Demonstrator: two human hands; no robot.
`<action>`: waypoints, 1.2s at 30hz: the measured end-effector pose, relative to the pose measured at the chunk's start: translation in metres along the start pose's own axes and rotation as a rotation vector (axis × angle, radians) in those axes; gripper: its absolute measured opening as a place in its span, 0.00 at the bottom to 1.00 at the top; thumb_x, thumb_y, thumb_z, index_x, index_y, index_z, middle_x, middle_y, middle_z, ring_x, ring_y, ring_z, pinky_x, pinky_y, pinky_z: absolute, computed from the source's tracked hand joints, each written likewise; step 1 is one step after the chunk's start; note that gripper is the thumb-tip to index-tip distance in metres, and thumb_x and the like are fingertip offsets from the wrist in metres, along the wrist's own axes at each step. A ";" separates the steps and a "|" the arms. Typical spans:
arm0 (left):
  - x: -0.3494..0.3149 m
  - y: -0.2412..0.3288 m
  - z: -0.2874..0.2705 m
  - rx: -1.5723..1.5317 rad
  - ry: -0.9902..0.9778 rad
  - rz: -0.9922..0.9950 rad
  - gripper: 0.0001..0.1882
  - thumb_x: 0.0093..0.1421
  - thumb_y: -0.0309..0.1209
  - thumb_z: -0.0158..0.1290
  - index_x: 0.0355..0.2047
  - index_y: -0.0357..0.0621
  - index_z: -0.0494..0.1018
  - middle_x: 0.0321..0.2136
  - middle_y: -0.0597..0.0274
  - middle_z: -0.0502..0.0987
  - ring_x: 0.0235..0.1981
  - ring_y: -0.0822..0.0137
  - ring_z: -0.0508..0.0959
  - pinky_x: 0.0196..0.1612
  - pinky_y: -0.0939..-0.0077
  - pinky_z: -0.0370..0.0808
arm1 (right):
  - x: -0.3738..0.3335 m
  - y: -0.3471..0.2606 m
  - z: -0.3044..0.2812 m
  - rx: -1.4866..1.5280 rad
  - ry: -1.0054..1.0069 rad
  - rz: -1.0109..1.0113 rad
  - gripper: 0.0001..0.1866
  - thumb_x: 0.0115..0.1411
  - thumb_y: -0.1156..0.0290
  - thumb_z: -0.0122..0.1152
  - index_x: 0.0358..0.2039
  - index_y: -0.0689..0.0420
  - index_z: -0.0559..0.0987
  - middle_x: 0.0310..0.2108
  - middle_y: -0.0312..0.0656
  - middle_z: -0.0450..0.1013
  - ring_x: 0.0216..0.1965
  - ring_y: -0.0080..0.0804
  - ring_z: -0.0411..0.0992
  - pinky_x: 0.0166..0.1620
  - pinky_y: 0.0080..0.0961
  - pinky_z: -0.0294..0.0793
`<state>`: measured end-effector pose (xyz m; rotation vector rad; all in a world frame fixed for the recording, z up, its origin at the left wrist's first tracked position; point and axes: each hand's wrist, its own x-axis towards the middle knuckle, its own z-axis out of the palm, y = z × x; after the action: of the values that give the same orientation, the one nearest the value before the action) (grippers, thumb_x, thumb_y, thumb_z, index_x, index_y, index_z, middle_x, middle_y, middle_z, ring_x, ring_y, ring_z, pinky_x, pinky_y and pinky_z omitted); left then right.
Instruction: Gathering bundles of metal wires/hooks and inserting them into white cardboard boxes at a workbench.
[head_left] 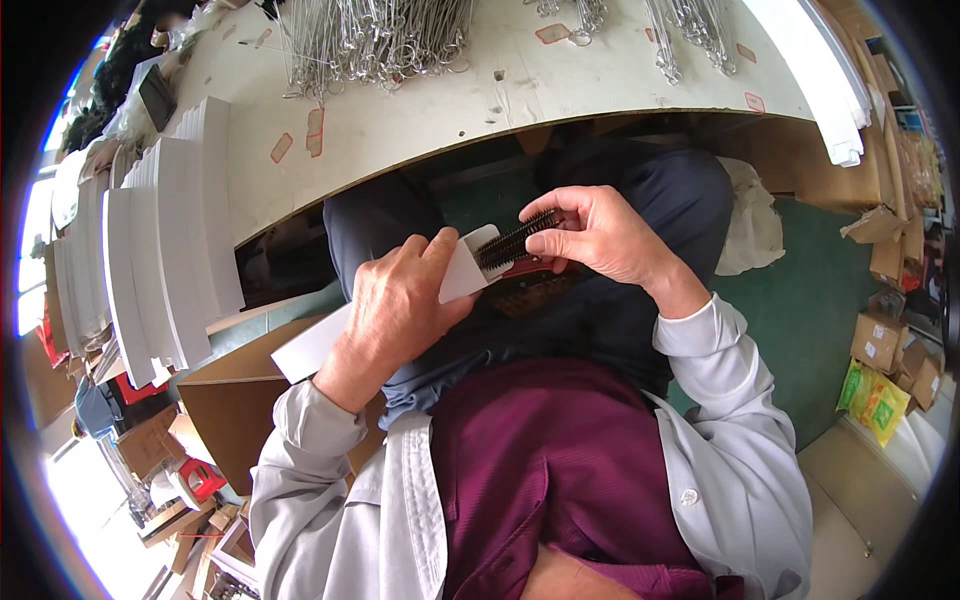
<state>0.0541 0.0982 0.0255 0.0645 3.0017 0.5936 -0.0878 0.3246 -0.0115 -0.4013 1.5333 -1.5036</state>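
Note:
A long, narrow white box [463,274] lies slantwise over my lap, my left hand [392,300] wrapped round it. Its upper end is open, with a flap standing out. A black brush with short bristles [510,245] sits partly inside that opening. My right hand [612,238] pinches the outer end of the brush between thumb and fingers. The part of the brush inside the box is hidden.
Above my knees is a white table [420,135] carrying bundles of thin metal rods with looped ends [385,45]. White boxes stand stacked at the left [165,240]; more white pieces [815,75] lie at the right edge. An open cardboard carton [235,410] is by my left forearm.

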 end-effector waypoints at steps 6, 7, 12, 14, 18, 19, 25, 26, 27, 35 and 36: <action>-0.003 -0.002 0.009 0.007 0.069 0.016 0.33 0.46 0.35 0.72 0.53 0.41 0.74 0.30 0.55 0.78 0.30 0.53 0.83 0.32 0.61 0.81 | -0.002 0.001 0.003 -0.070 -0.041 0.064 0.13 0.64 0.73 0.70 0.45 0.68 0.81 0.34 0.43 0.82 0.30 0.23 0.80 0.36 0.21 0.83; -0.004 -0.002 0.010 0.005 0.070 0.015 0.33 0.46 0.35 0.72 0.53 0.41 0.74 0.30 0.55 0.78 0.30 0.53 0.83 0.32 0.61 0.81 | -0.003 0.002 0.005 0.001 -0.025 0.064 0.13 0.64 0.73 0.69 0.45 0.68 0.81 0.34 0.43 0.82 0.32 0.25 0.81 0.37 0.22 0.84; -0.009 0.002 0.019 0.037 0.046 -0.014 0.32 0.48 0.34 0.71 0.53 0.41 0.74 0.30 0.55 0.77 0.30 0.53 0.83 0.32 0.60 0.81 | -0.003 0.001 0.010 0.130 0.023 0.070 0.11 0.65 0.75 0.66 0.44 0.69 0.81 0.35 0.46 0.82 0.35 0.30 0.83 0.40 0.24 0.86; -0.009 0.002 0.019 0.039 0.050 -0.014 0.32 0.48 0.34 0.71 0.53 0.40 0.74 0.30 0.55 0.77 0.30 0.52 0.83 0.32 0.60 0.81 | -0.002 0.000 0.013 0.212 0.038 0.103 0.10 0.66 0.76 0.64 0.44 0.69 0.81 0.37 0.47 0.81 0.36 0.31 0.83 0.41 0.24 0.86; -0.009 0.004 0.016 0.053 0.023 -0.001 0.32 0.47 0.34 0.71 0.53 0.40 0.74 0.30 0.55 0.78 0.30 0.52 0.83 0.33 0.60 0.81 | 0.001 0.008 0.016 0.343 0.055 0.143 0.09 0.66 0.76 0.63 0.44 0.69 0.81 0.37 0.47 0.81 0.37 0.31 0.83 0.41 0.25 0.86; -0.010 0.004 0.017 0.052 0.023 -0.001 0.32 0.47 0.34 0.71 0.53 0.40 0.74 0.30 0.55 0.78 0.30 0.52 0.83 0.33 0.60 0.81 | 0.002 0.010 0.017 0.397 0.049 0.151 0.09 0.66 0.75 0.64 0.43 0.68 0.81 0.37 0.46 0.81 0.36 0.30 0.83 0.40 0.25 0.86; -0.012 0.006 0.026 -0.105 0.097 -0.045 0.32 0.47 0.36 0.71 0.51 0.39 0.75 0.31 0.54 0.80 0.32 0.52 0.84 0.35 0.59 0.82 | 0.004 0.019 0.030 0.132 0.092 0.027 0.12 0.68 0.72 0.65 0.46 0.67 0.81 0.38 0.42 0.81 0.32 0.25 0.79 0.37 0.23 0.81; -0.011 0.006 0.026 -0.116 0.091 -0.060 0.31 0.47 0.36 0.71 0.51 0.39 0.75 0.32 0.53 0.80 0.33 0.52 0.84 0.36 0.59 0.82 | 0.003 0.023 0.034 -0.070 0.155 -0.062 0.14 0.68 0.70 0.64 0.48 0.67 0.81 0.38 0.42 0.81 0.32 0.24 0.78 0.37 0.23 0.79; -0.010 0.007 0.026 -0.126 0.085 -0.074 0.31 0.47 0.36 0.71 0.51 0.38 0.75 0.32 0.52 0.81 0.33 0.51 0.84 0.36 0.59 0.83 | 0.003 0.025 0.038 -0.070 0.155 -0.062 0.14 0.68 0.70 0.64 0.48 0.67 0.81 0.38 0.42 0.81 0.32 0.24 0.78 0.37 0.23 0.79; -0.011 0.008 0.037 -0.207 0.142 -0.118 0.32 0.48 0.38 0.69 0.52 0.37 0.73 0.35 0.50 0.81 0.34 0.50 0.84 0.37 0.57 0.83 | 0.000 0.043 0.075 -0.201 0.271 -0.375 0.28 0.70 0.62 0.61 0.63 0.69 0.70 0.54 0.59 0.75 0.54 0.51 0.77 0.56 0.36 0.75; -0.011 0.007 0.037 -0.213 0.140 -0.114 0.32 0.48 0.38 0.69 0.52 0.36 0.73 0.35 0.49 0.81 0.35 0.49 0.84 0.37 0.57 0.83 | -0.001 0.043 0.073 -0.173 0.313 -0.388 0.30 0.70 0.62 0.61 0.65 0.68 0.68 0.57 0.59 0.73 0.56 0.53 0.75 0.57 0.38 0.75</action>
<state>0.0682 0.1184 -0.0050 -0.1670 3.0254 0.9359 -0.0150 0.2892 -0.0378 -0.6142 1.9217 -1.8004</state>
